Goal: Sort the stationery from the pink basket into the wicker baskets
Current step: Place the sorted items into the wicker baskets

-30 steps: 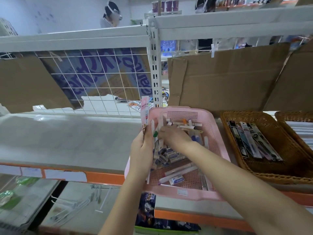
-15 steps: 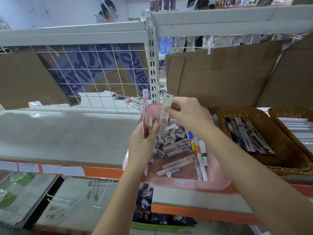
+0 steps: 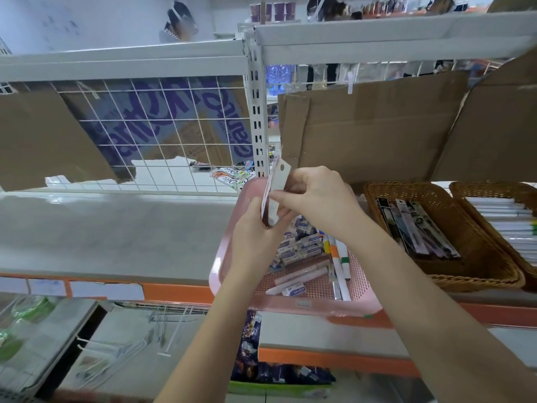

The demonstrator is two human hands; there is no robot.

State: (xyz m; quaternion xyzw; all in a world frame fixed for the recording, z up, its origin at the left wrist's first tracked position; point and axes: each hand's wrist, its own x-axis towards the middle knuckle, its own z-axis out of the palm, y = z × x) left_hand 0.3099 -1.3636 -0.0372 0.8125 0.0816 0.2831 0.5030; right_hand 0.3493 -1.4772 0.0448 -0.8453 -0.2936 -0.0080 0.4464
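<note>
1. Two hands meet at frame centre, above the far left corner of the pink basket (image 3: 293,306).
2. Left hand (image 3: 255,228) grips the lower ends of two flat packets: a pink-edged packet (image 3: 268,189) on the left, a white packet (image 3: 280,181) beside it, both upright and tilted slightly right.
3. Right hand (image 3: 316,196) pinches the white packet at mid-length between thumb and fingers; the two hands are almost touching.
4. One pink basket sits on the grey shelf (image 3: 101,234), centre-low in the frame. Its contents: a heap of small boxed erasers (image 3: 299,248), too many and too blurred to count; three or so white markers (image 3: 341,266) along the right side, caps orange and green; two pale tubes (image 3: 302,271) lying across the near part.
5. Two wicker baskets at right of frame. The nearer wicker basket (image 3: 453,274) holds about five long carded packets (image 3: 415,228), laid side by side. The far-right basket (image 3: 494,189), cut by the frame edge, holds a stack of white items (image 3: 505,225); count cannot be told.
6. Cardboard sheets (image 3: 372,126) hang behind the shelf, upper half of the frame.
</note>
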